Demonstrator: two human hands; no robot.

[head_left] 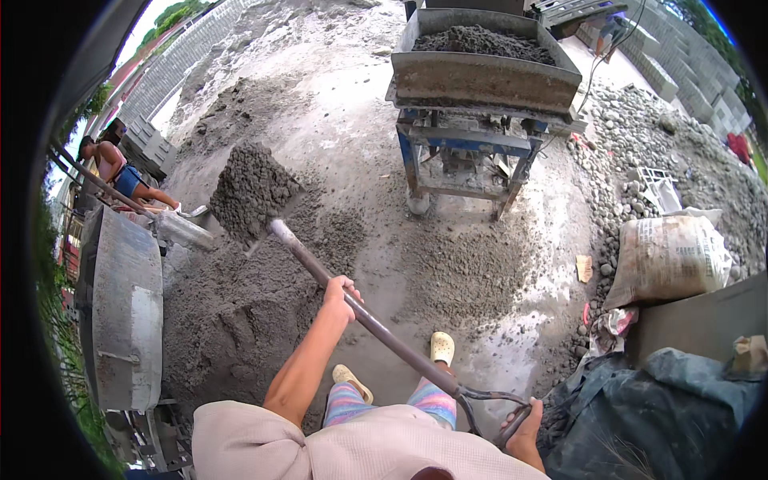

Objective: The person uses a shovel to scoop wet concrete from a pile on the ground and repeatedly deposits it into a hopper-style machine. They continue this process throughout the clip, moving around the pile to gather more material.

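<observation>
A broad yard of grey ground (336, 96) spreads under the worker, with a heap of damp grey mix (232, 312) piled at the lower left. Beyond it stands a block machine (472, 152) on a blue frame, its hopper (480, 76) filled with the same mix. A metal drum (120, 304) lies at the left edge, a dark tarp (640, 416) at the lower right, and a pale sack (672, 256) rests beside a bed of stones (640, 152). Stacked blocks (680, 56) line the far right. Another person (116, 172) sits at the far left. The shovel (360, 312) is raised over the heap, its blade at upper left loaded with mix. The left hand (342, 294) is wrapped around the shaft midway; the right hand (524, 428) is clenched on the end grip, near the waist.
</observation>
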